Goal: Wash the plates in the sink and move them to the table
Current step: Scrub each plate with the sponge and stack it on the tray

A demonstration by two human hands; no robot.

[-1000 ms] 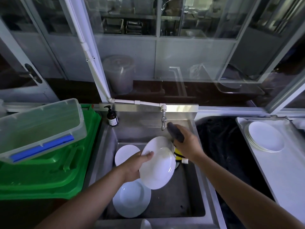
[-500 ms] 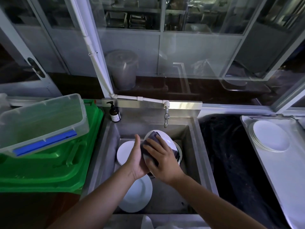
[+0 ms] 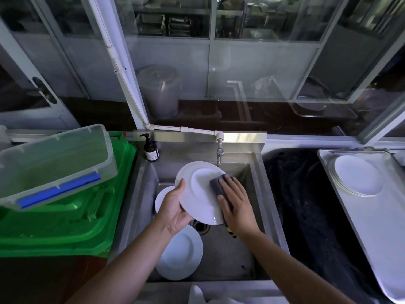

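Now my left hand [image 3: 175,208] grips the round white ceramic plate [image 3: 200,191] by its left rim, thumb on the face, tilted up over the stainless steel sink [image 3: 221,257]. My right hand [image 3: 235,205] lies w/ flat fingers on the dark grey scrub sponge [image 3: 219,186], pressing it to the plate's right side. Half a sec ago that hand covered the middle of the plate; it's since slid to the right edge, so most of the face is bared. I'd judge the scrub is nearly done, rinse next.

Two more white plates wait in the sink: one [image 3: 179,253] near the front wall, another [image 3: 163,197] behind my left hand. Washed plates [image 3: 357,175] sit stacked on the white table [image 3: 377,218], well right of the sink. Steel tap [image 3: 219,153] hangs at the sink's back; brown soap pump bottle [image 3: 150,149] stands at its back-left corner. Green plastic bin [image 3: 72,218] & clear lidded box [image 3: 52,163] sit left of the sink. Dark black gap [image 3: 306,205] lies betw. sink & table; nothing blocks the carry.
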